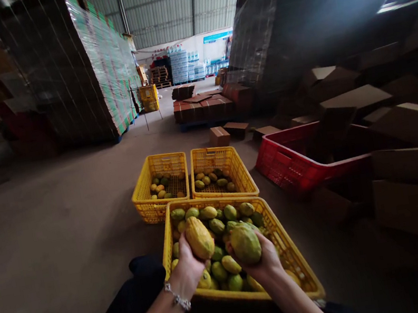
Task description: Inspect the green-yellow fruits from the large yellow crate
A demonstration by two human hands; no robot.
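My left hand (188, 267) is closed around a yellow, ridged, lemon-like fruit (199, 238). A rounder, green, lumpy lemon-like fruit (246, 244) rests in my right hand (269, 261), its fingers curled around the side and underneath. Both hands are above a large yellow plastic crate (299, 259) that stands close to my body. Inside it lie many green and yellow fruits (231, 265), partly covered by my hands and forearms. A silver bracelet (177, 296) circles my left wrist.
Beyond the near crate stand two smaller yellow crates, left (145, 204) and right (241, 172), each partly filled with fruit. A red crate (285, 165) sits at right beside piled cardboard boxes (408, 128). Wrapped stacks (110, 71) and a pallet of flattened cartons (203, 109) stand farther back.
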